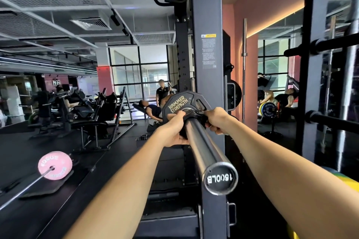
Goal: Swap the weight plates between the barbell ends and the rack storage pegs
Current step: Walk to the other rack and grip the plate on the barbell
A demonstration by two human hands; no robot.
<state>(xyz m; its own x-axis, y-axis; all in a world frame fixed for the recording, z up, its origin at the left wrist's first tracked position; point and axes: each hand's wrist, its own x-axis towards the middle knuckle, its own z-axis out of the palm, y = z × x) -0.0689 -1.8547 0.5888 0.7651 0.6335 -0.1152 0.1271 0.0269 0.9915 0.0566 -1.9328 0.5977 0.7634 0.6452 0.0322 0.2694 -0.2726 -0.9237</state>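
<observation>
gleaming barbell sleeve (206, 147) above black gym floor (48, 145)

A black weight plate (179, 104) on the barbell carries "HAMMER STRENGTH" in gold lettering. The barbell's end cap (220, 178), nearer the camera than the plate, is stamped "1500LB", seen upside down. To the right of the plate and above it, a sticker (208, 51) on the rack upright (208, 15) has a yellow "Warning" header; its small print is unreadable. Far left of the plate and lower, a pink plate (55, 165) reads "ROGUE", mirrored.
</observation>
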